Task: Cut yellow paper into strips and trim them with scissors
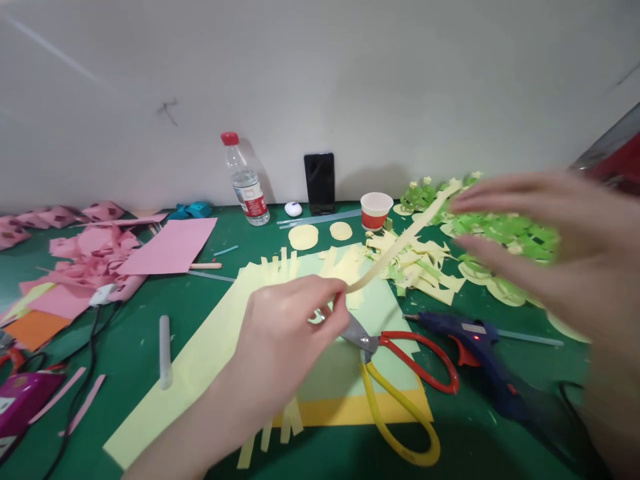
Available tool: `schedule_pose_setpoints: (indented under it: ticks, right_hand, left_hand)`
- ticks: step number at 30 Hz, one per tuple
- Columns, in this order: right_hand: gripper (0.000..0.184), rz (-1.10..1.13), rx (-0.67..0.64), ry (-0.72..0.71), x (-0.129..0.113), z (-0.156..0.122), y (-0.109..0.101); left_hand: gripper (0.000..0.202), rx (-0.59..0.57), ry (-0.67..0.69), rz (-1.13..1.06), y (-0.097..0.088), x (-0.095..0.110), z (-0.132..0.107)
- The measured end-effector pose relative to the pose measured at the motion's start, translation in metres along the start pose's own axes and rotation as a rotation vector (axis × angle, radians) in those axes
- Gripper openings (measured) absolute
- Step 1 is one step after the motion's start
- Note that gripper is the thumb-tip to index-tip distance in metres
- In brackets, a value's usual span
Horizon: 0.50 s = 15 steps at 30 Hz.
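My left hand (pixel 295 327) pinches one end of a pale yellow paper strip (pixel 403 243) between thumb and fingertips. The strip slants up to the right, its far end beside the fingertips of my right hand (pixel 540 233). That hand is blurred, with thumb and fingers apart. Below my left hand, scissors (pixel 369 343) with one red and one yellow handle lie on stacked paper sheets (pixel 345 373); their blade tips are hidden behind the hand. More cut strips (pixel 285 263) lie on the stack, some showing beyond my left hand and some below it.
A blue glue gun (pixel 480 340) lies at right, its red light lit. Behind are paper scraps (pixel 420 260), green paper pieces (pixel 520 233), a cup (pixel 376 210), a phone (pixel 320 183) and a bottle (pixel 247 187). Pink paper (pixel 173 247) and a black cable (pixel 90 353) are at left.
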State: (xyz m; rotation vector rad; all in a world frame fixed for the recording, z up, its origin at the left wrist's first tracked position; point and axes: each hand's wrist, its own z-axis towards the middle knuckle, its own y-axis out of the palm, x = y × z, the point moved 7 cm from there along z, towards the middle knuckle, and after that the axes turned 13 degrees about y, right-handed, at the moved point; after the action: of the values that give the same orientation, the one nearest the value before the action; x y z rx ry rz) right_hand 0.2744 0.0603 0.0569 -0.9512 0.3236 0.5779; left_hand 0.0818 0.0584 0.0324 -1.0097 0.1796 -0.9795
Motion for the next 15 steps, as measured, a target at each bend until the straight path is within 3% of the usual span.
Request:
schedule_pose_setpoints:
  ticks: [2,4,8,15]
  right_hand:
    - [0.012,0.021,-0.085,-0.192,-0.040,-0.014,0.027]
    - [0.010,0.121,-0.177,-0.203,-0.055,-0.022,0.049]
    - [0.009,0.284,-0.246,-0.099,-0.051,-0.025,0.063]
    - [0.014,0.294,-0.262,-0.073,-0.053,-0.027,0.061]
  left_hand:
    - [0.017,0.000,0.067,0.055,0.003,0.009,-0.003]
    - [0.017,-0.013,0.101,0.085,0.006,0.014,-0.005]
    - [0.018,-0.015,0.125,0.104,0.008,0.016,-0.006]
    - [0.015,-0.017,0.166,0.110,0.007,0.022,-0.010]
